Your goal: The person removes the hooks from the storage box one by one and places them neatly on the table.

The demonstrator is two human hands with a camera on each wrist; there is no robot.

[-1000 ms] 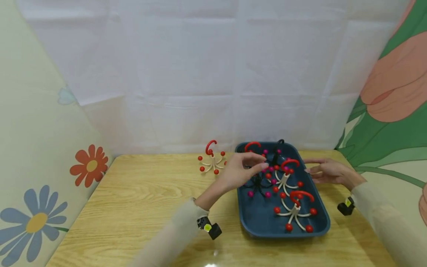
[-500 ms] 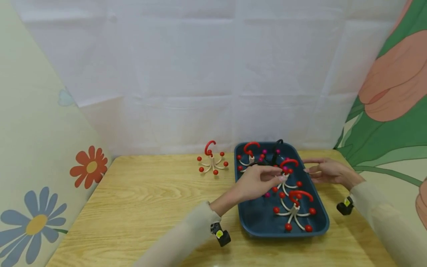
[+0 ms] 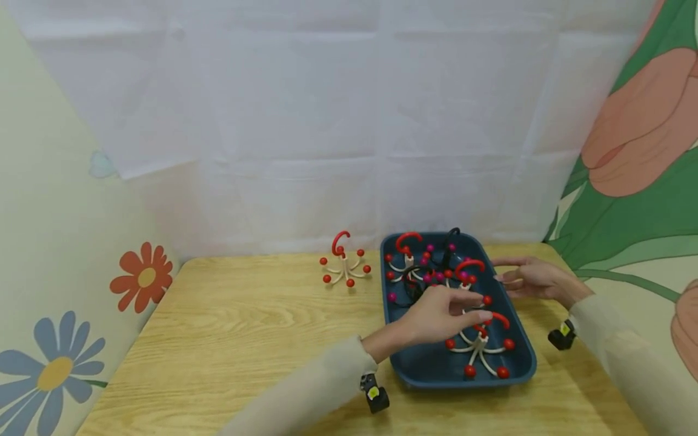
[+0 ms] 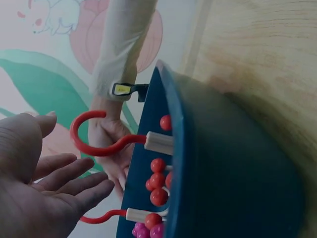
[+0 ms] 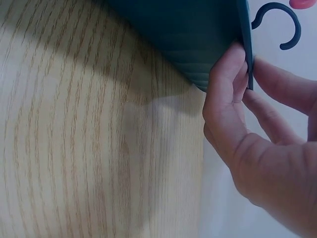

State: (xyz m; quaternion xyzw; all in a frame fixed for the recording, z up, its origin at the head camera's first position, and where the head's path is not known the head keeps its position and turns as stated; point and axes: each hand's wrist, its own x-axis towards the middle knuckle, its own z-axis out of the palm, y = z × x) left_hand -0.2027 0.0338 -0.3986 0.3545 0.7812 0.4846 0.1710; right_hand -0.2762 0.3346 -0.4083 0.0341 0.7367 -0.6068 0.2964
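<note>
Over the dark blue tray [image 3: 425,360], my left hand [image 3: 444,312] is held with fingers extended. In the left wrist view it is beside the red hook of the front white hanger [image 3: 480,345], with a small gap between. My right hand [image 5: 260,134] grips the rim of the tray's right side, fingers on both sides. Several multi-arm hook hangers lie in the tray. Some are white with red balls, like the back-left hanger [image 3: 409,262]. Others, such as the black hanger [image 3: 414,290], have magenta balls; my left hand partly hides the middle ones.
Left of the tray, another white hanger [image 3: 345,266] with red balls and a red hook stands on the wooden table [image 3: 245,315]. White cloth [image 3: 283,133] hangs behind the table. Flower-patterned panels [image 3: 54,242] flank both sides.
My left hand has moved right and toward the front of the tray, from above the black hanger to the front white hanger. My right hand has stayed at the rim.
</note>
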